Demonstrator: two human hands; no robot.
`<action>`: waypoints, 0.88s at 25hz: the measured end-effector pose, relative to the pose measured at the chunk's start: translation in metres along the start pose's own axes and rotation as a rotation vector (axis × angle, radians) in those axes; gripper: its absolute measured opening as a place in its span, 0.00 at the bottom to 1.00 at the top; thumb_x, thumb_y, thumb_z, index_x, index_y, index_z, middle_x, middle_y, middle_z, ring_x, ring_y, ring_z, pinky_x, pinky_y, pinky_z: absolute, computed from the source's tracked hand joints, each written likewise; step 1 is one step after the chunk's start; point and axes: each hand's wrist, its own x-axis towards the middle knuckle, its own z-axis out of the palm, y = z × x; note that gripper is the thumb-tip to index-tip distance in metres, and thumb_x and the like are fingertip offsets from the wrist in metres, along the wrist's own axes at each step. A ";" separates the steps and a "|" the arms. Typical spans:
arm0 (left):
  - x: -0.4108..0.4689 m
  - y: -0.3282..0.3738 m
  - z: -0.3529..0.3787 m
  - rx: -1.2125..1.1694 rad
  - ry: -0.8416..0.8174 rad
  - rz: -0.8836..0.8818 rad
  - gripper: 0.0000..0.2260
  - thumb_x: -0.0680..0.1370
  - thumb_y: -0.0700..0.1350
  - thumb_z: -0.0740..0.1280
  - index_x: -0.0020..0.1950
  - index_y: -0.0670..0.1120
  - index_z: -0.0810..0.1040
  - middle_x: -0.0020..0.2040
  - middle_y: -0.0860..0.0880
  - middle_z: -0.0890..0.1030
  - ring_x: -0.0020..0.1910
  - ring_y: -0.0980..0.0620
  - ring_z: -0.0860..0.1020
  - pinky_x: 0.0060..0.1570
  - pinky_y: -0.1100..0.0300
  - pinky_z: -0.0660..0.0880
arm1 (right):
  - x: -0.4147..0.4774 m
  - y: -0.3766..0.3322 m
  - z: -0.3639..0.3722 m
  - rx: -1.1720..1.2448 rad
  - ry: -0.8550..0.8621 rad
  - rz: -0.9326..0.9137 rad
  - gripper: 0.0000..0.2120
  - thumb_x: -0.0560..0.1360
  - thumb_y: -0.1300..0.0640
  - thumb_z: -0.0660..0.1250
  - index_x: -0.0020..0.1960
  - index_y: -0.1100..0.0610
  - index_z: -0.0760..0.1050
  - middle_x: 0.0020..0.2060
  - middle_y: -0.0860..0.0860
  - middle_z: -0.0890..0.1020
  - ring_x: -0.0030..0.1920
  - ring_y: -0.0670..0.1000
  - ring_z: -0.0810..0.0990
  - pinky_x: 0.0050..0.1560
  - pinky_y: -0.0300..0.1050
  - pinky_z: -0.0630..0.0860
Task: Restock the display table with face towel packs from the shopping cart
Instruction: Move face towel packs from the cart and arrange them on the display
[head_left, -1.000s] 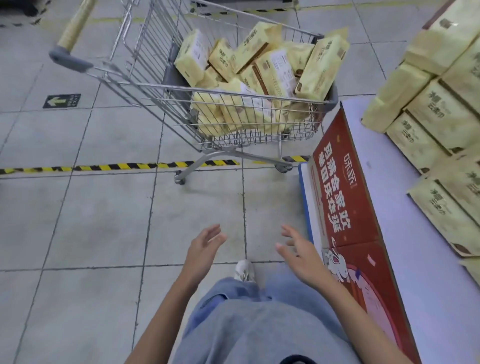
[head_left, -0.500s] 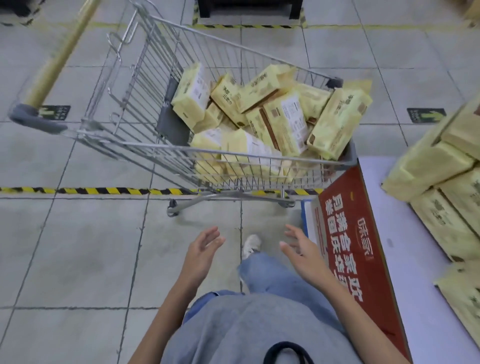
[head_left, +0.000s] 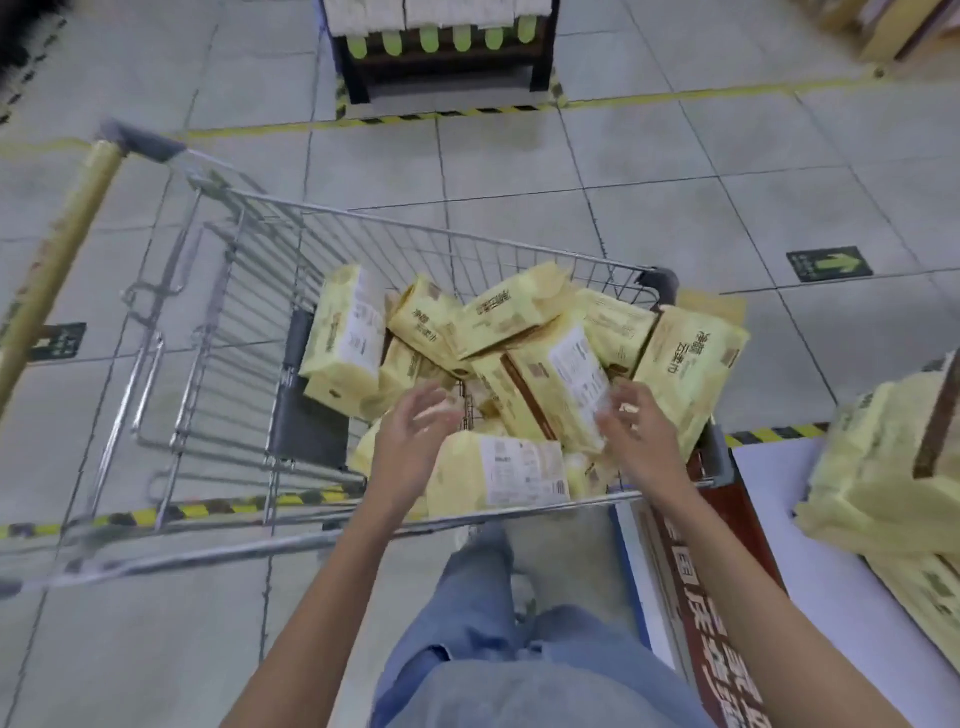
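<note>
Pale-yellow plastic face towel packs (head_left: 550, 384) heaped directly beneath spread, loosely curved fingers (head_left: 432, 401) of left hand (head_left: 415, 441) and right hand (head_left: 640, 432), both holding nothing, inside silver wire shopping cart (head_left: 260, 312), just beside white display table (head_left: 769, 499) stacked with more.

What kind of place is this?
Most likely a supermarket: a wire shopping cart full of yellow face towel packs, a display table stacked with more, and a green arrow floor sticker.
</note>
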 end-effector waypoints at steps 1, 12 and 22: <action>0.027 0.009 0.005 0.041 -0.038 0.013 0.18 0.77 0.46 0.68 0.67 0.49 0.72 0.61 0.52 0.76 0.57 0.56 0.75 0.36 0.76 0.72 | 0.020 -0.004 -0.002 0.004 0.060 0.022 0.23 0.77 0.54 0.65 0.70 0.56 0.65 0.62 0.51 0.74 0.60 0.53 0.74 0.56 0.45 0.70; 0.214 0.014 0.080 0.626 -0.285 0.194 0.43 0.66 0.56 0.76 0.75 0.51 0.58 0.74 0.50 0.65 0.71 0.50 0.63 0.67 0.53 0.63 | 0.111 0.023 0.000 0.005 0.725 0.173 0.22 0.72 0.60 0.69 0.65 0.58 0.69 0.62 0.54 0.73 0.65 0.55 0.68 0.64 0.44 0.63; 0.251 -0.018 0.092 0.777 -0.226 0.362 0.45 0.58 0.59 0.77 0.71 0.51 0.64 0.66 0.52 0.74 0.63 0.50 0.73 0.58 0.48 0.74 | 0.138 0.082 -0.015 0.056 0.829 0.458 0.45 0.62 0.52 0.79 0.72 0.56 0.60 0.69 0.55 0.68 0.69 0.54 0.65 0.68 0.45 0.59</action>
